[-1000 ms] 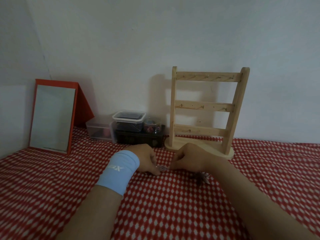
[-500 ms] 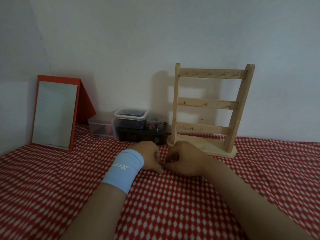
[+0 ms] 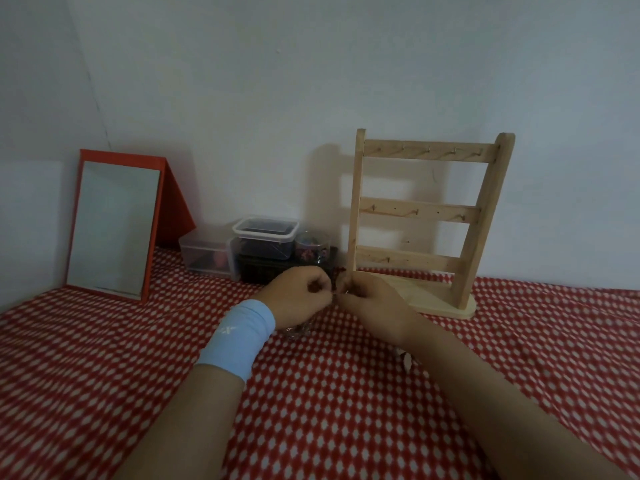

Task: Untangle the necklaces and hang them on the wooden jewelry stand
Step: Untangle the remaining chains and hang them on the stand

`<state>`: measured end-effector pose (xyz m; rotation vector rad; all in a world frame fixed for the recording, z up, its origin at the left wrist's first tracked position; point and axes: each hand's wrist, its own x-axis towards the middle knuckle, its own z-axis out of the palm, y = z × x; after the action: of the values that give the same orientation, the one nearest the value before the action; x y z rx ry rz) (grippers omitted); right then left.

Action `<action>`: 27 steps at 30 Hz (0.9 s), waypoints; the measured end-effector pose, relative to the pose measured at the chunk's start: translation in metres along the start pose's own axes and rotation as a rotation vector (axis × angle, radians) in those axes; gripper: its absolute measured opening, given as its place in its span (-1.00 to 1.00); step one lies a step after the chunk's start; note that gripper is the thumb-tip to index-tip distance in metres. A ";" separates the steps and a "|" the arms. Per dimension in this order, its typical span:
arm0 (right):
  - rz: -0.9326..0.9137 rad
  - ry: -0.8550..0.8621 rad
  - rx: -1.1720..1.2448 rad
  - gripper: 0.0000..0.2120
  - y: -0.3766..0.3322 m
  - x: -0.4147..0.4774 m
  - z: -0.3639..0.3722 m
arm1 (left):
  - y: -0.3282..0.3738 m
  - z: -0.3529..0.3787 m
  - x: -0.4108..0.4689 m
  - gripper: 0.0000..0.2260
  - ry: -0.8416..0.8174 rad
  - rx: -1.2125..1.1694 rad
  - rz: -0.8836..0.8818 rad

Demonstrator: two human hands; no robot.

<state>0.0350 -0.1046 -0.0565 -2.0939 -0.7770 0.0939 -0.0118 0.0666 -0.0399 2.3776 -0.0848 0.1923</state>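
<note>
The left hand (image 3: 298, 296) and right hand (image 3: 370, 303) meet with curled fingers (image 3: 317, 284), pinching the necklaces (image 3: 334, 289) just in front of the wooden jewelry stand (image 3: 420, 209). Tugging them apart too hard could tighten the knot or snap a chain.

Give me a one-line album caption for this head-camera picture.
Untangling: left hand and right hand pinch a necklace between them over the red checked cloth, before the stand.
</note>
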 end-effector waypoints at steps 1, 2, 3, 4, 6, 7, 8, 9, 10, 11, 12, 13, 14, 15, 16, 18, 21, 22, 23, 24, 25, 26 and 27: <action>0.010 0.012 0.068 -0.89 -0.002 -0.001 -0.002 | 0.001 0.001 0.001 -0.86 0.009 -0.052 0.003; 0.028 0.026 0.120 -0.88 -0.004 -0.002 -0.005 | 0.001 0.002 0.001 -0.86 0.013 -0.096 0.005; 0.048 0.039 0.148 -0.85 -0.005 -0.003 -0.008 | 0.001 0.002 0.001 -0.86 0.015 -0.131 0.010; 0.075 0.049 0.159 -0.83 -0.006 -0.003 -0.011 | 0.000 0.002 0.002 -0.87 0.017 -0.149 0.018; 0.145 0.053 0.122 -0.79 -0.007 -0.003 -0.016 | 0.000 0.004 0.002 -0.89 0.034 -0.144 0.048; 0.181 0.048 0.088 -0.77 -0.007 -0.003 -0.017 | -0.001 0.005 0.002 -0.90 0.053 -0.129 0.064; 0.209 0.044 0.075 -0.77 -0.007 -0.003 -0.018 | -0.001 0.006 0.004 -0.90 0.071 -0.118 0.076; 0.215 0.046 0.100 -0.80 -0.007 -0.003 -0.019 | -0.002 0.007 0.005 -0.90 0.083 -0.124 0.080; 0.197 0.062 0.156 -0.84 -0.006 -0.003 -0.018 | -0.001 0.007 0.004 -0.90 0.088 -0.150 0.071; 0.166 0.088 0.212 -0.87 -0.005 -0.003 -0.018 | 0.000 0.007 0.005 -0.91 0.089 -0.200 0.055; 0.136 0.109 0.237 -0.90 -0.003 -0.003 -0.018 | 0.002 0.007 0.004 -0.92 0.087 -0.261 0.030; 0.114 0.116 0.229 -0.91 -0.002 -0.002 -0.017 | 0.004 0.007 0.003 -0.92 0.082 -0.315 0.006; 0.099 0.112 0.199 -0.91 -0.002 -0.002 -0.017 | 0.006 0.006 0.003 -0.93 0.074 -0.343 -0.018; 0.088 0.109 0.160 -0.91 0.000 -0.002 -0.016 | 0.007 0.006 0.003 -0.93 0.056 -0.353 -0.045; 0.077 0.113 0.122 -0.91 0.001 -0.001 -0.015 | 0.007 0.006 0.003 -0.93 0.025 -0.348 -0.080; 0.042 0.143 0.034 -0.92 0.001 -0.002 -0.013 | 0.006 0.006 0.003 -0.92 -0.073 -0.258 -0.151; -0.005 0.200 -0.064 -0.92 0.004 -0.001 -0.010 | 0.003 0.006 0.003 -0.83 -0.162 -0.070 -0.189; -0.006 0.211 -0.035 -0.93 0.005 0.000 -0.010 | 0.003 0.005 0.003 -0.82 -0.150 -0.053 -0.182; 0.000 0.218 0.027 -0.94 0.006 0.000 -0.009 | 0.005 0.004 0.003 -0.82 -0.129 -0.044 -0.171; 0.013 0.222 0.110 -0.95 0.005 0.000 -0.009 | 0.006 0.002 0.003 -0.85 -0.098 -0.039 -0.156; 0.030 0.230 0.200 -0.95 0.004 0.001 -0.010 | 0.007 0.000 0.004 -0.90 -0.063 -0.046 -0.136; 0.042 0.238 0.279 -0.94 0.003 0.001 -0.011 | 0.008 -0.001 0.004 -0.93 -0.025 -0.079 -0.115; 0.043 0.241 0.328 -0.94 0.002 0.001 -0.012 | 0.009 -0.002 0.004 -0.90 0.005 -0.132 -0.092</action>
<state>0.0410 -0.1139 -0.0503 -1.7709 -0.5315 -0.0077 -0.0086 0.0615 -0.0320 2.2435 0.0141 0.1436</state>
